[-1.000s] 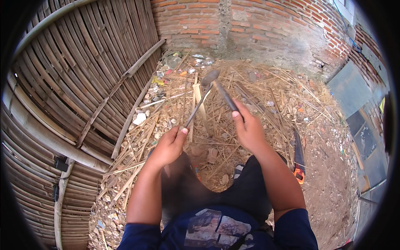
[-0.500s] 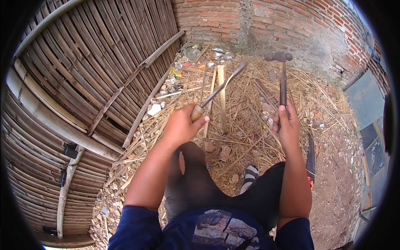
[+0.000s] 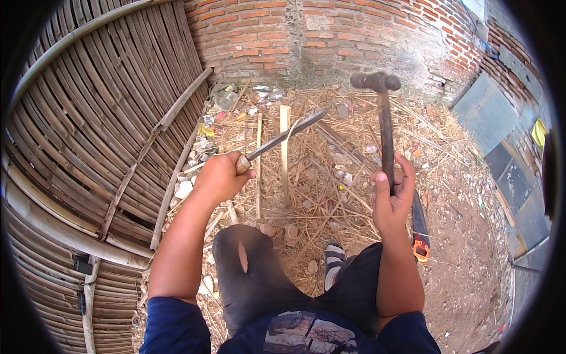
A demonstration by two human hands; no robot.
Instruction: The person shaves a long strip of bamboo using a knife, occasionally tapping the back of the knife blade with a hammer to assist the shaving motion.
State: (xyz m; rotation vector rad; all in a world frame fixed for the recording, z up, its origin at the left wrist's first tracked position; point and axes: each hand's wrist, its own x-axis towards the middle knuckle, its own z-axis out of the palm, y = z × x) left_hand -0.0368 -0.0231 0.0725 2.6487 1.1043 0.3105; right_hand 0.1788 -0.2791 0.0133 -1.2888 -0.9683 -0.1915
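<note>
My left hand (image 3: pixel 219 178) is wrapped round the wooden handle of a long knife (image 3: pixel 272 143), whose narrow blade slants up to the right. That blade crosses a pale upright stick (image 3: pixel 285 168) a little below its top; whether it has cut in, I cannot tell. A thin pale curl shows at the crossing. In my right hand (image 3: pixel 394 197) is a hammer (image 3: pixel 386 133) with a dark handle, gripped low with the thumb along it. Its rusty head, rounded at one end, is up, apart from knife and stick.
A slatted bamboo wall (image 3: pixel 112 112) stands at the left, a brick wall (image 3: pixel 336 44) at the back. Straw, stones and litter cover the ground. A handsaw (image 3: pixel 420 233) with an orange handle lies beside my right forearm. Grey panels (image 3: pixel 492 127) lean at the far right.
The whole view has swung to the right. The hammer's head looks larger and nearer. Against the stick, the knife blade crosses at a flatter angle.
</note>
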